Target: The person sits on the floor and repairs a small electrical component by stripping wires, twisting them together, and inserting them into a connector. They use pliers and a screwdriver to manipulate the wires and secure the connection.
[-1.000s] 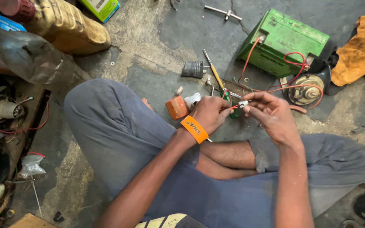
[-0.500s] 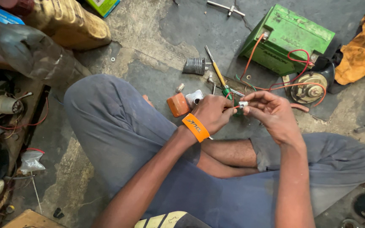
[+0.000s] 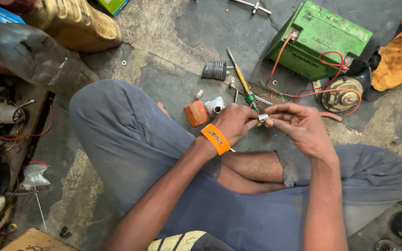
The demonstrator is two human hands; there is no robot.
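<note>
While seated on the floor: person works over crossed legs
Left hand [image 3: 233,123]: pinched on red wire [image 3: 255,106]
Right hand [image 3: 298,125]: fingers closed on small metal connector [image 3: 263,117]
Nearby: green battery [image 3: 319,39], screwdriver [image 3: 240,76]

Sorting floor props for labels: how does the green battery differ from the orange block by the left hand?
The green battery is a big box; the orange block is far smaller. The battery has red and orange wires running from it; the orange block shows none. The battery lies beyond the right hand, apart from it; the orange block sits just beside the left hand. Both rest on the concrete floor.
</note>
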